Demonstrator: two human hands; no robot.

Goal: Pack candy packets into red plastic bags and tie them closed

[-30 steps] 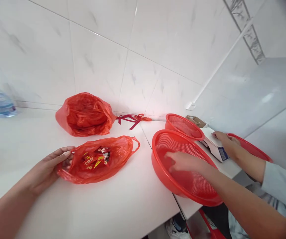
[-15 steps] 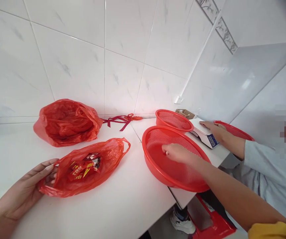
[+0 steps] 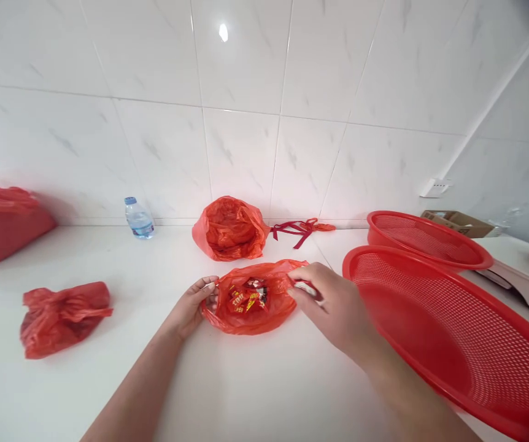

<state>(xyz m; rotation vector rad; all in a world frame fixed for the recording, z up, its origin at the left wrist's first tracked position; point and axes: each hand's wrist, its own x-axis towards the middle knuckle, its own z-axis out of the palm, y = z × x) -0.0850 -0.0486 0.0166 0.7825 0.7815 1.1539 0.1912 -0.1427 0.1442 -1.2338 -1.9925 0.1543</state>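
Observation:
My left hand (image 3: 194,307) is closed on the left rim of a red plastic bag (image 3: 250,325), with some fingers inside its opening. The bag lies open on the white table, and several red-and-yellow wrapped packets (image 3: 250,298) show inside it. At the bag's right edge, my right hand (image 3: 333,301) has its thumb and forefinger closed on the thin plastic. Something small and whitish shows between those fingers; I cannot make out what it is. Just behind stands another red plastic bag (image 3: 232,230), its crumpled mouth facing me.
A large red plastic basket (image 3: 412,331) stands on the right, with another red basket (image 3: 425,236) behind it. A scale (image 3: 517,264) and a cardboard box (image 3: 460,222) are farther right. On the left are a tied red bag (image 3: 66,319), a water bottle (image 3: 139,218) and a bulky red bag (image 3: 4,224).
My right hand has left the large basket and moved to the right edge of the open bag. The view has turned left, bringing the bottle and two more red bags into sight.

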